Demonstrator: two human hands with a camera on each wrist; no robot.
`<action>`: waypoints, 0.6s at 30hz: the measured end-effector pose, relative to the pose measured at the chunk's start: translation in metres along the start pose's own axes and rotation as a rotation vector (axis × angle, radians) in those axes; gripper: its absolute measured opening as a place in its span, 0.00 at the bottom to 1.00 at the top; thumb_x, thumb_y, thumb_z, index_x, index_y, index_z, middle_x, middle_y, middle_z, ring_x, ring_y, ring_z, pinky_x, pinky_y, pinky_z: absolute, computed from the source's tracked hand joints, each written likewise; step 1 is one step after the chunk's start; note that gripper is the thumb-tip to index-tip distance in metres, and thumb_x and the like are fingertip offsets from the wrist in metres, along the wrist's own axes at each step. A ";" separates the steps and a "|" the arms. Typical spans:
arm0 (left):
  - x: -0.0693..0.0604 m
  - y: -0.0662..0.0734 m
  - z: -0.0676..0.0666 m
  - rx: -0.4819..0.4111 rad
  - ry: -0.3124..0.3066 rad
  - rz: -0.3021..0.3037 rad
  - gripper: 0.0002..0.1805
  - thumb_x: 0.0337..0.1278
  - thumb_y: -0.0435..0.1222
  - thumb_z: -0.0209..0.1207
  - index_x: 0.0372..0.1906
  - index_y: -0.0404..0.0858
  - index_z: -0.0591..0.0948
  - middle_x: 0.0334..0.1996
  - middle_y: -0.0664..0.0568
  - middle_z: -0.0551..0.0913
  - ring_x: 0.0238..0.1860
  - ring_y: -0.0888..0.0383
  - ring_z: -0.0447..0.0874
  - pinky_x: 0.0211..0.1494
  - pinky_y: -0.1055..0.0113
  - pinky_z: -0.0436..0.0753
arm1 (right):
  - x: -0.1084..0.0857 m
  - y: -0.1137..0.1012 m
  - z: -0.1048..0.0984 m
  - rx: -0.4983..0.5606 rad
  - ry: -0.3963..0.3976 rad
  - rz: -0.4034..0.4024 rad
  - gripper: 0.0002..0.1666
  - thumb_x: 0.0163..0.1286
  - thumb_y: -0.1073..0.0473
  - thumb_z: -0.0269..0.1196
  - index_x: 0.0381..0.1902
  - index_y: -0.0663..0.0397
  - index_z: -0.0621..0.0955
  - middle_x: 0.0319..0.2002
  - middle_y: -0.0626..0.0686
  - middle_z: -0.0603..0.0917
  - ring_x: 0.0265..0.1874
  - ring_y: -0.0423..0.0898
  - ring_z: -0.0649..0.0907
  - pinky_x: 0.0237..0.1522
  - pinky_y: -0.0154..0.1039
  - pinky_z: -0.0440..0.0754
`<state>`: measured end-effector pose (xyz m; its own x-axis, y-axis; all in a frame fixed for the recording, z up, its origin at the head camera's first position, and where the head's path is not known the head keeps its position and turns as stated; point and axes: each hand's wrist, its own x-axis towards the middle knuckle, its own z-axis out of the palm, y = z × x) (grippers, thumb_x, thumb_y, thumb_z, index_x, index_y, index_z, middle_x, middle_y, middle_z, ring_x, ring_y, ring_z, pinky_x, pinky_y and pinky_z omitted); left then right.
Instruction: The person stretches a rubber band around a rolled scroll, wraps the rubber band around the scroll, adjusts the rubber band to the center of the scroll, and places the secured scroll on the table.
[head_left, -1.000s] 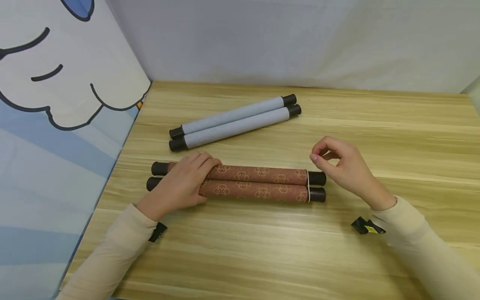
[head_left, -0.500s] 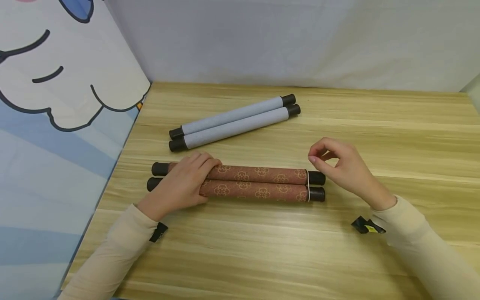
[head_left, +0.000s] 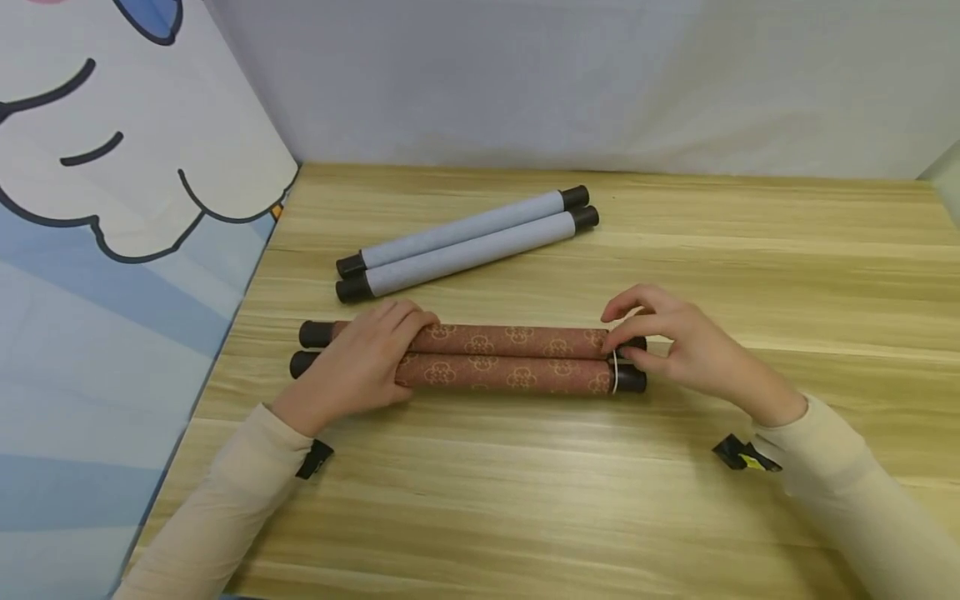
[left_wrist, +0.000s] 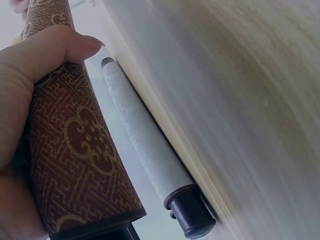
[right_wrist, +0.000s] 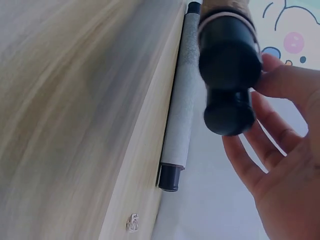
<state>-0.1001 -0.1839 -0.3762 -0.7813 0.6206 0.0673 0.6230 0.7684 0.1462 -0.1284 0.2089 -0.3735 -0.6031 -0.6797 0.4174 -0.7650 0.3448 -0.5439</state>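
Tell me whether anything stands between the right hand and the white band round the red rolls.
Nothing visible does: the right hand is right at the white band on the red rolls. The pale blue rolls lie farther back, apart.

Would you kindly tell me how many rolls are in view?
4: a far red roll and near red roll, under the left hand; beyond them, a far grey roll and near grey roll.

Behind the front roll pair (head_left: 510, 373), the far roll pair (head_left: 472, 252) lies aslant on the desk (head_left: 480, 500), right end farther back. The left hand (head_left: 356, 362) lies over the front roll pair's left part, the right hand (head_left: 675, 342) at its right end, where a band (head_left: 616, 375) crosses it. Left of it is a side sheet (head_left: 90, 350); well behind it, a back sheet (head_left: 600, 83).
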 end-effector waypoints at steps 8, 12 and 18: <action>0.002 -0.002 -0.001 0.014 0.007 0.017 0.48 0.27 0.43 0.82 0.61 0.39 0.72 0.54 0.46 0.75 0.56 0.48 0.74 0.64 0.51 0.76 | 0.000 0.001 0.005 0.006 -0.010 -0.005 0.23 0.47 0.78 0.73 0.32 0.43 0.86 0.47 0.51 0.81 0.48 0.42 0.77 0.48 0.24 0.73; 0.001 -0.002 0.001 0.042 0.016 0.041 0.49 0.25 0.44 0.83 0.62 0.40 0.72 0.54 0.47 0.75 0.56 0.49 0.73 0.64 0.51 0.76 | 0.002 0.000 0.004 0.115 -0.025 0.090 0.18 0.55 0.75 0.70 0.34 0.45 0.85 0.43 0.46 0.84 0.47 0.37 0.80 0.54 0.24 0.74; 0.000 0.002 0.000 0.061 0.012 0.081 0.51 0.25 0.43 0.83 0.65 0.42 0.72 0.53 0.48 0.75 0.55 0.48 0.73 0.63 0.52 0.75 | 0.003 -0.005 -0.002 0.406 -0.007 0.350 0.06 0.68 0.71 0.61 0.38 0.56 0.81 0.33 0.41 0.85 0.34 0.36 0.84 0.41 0.29 0.83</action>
<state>-0.0986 -0.1825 -0.3757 -0.7286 0.6792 0.0886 0.6849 0.7243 0.0799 -0.1270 0.2068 -0.3682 -0.8041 -0.5736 0.1561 -0.3684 0.2747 -0.8882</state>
